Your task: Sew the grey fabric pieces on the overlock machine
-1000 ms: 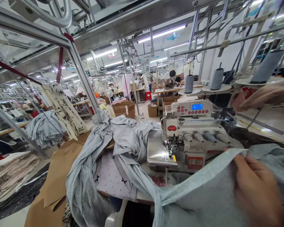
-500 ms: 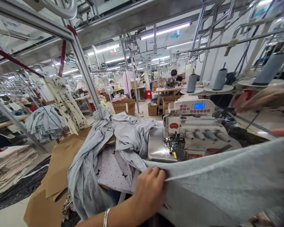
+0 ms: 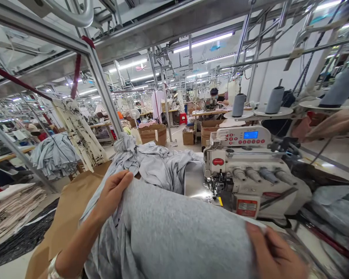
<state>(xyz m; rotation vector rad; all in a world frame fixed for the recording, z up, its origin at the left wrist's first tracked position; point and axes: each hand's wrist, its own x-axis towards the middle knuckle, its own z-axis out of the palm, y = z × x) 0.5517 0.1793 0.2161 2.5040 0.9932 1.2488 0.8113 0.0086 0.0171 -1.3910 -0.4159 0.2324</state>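
A light grey knit fabric piece (image 3: 180, 228) is stretched between my two hands in front of the sewing machine. My left hand (image 3: 116, 190), a silver bangle at its wrist, pinches the upper left corner. At the lower right, my right hand (image 3: 275, 252) grips the other end; it is a little blurred. Behind the cloth stands a white overlock sewing machine (image 3: 250, 166) with a lit blue display, its metal plate (image 3: 194, 180) partly covered by the cloth. More grey fabric (image 3: 159, 164) lies bunched left of the machine.
Brown cardboard (image 3: 66, 209) lies at the left, near stacked printed fabric pieces (image 3: 14, 205). Grey thread cones (image 3: 275, 100) stand behind the machine. A metal frame post (image 3: 103, 89) rises at left. A person (image 3: 214, 95) sits farther back.
My left hand has moved left and up with the fabric edge. My right hand has come into view at the lower right, and the fabric now spans lower across the front.
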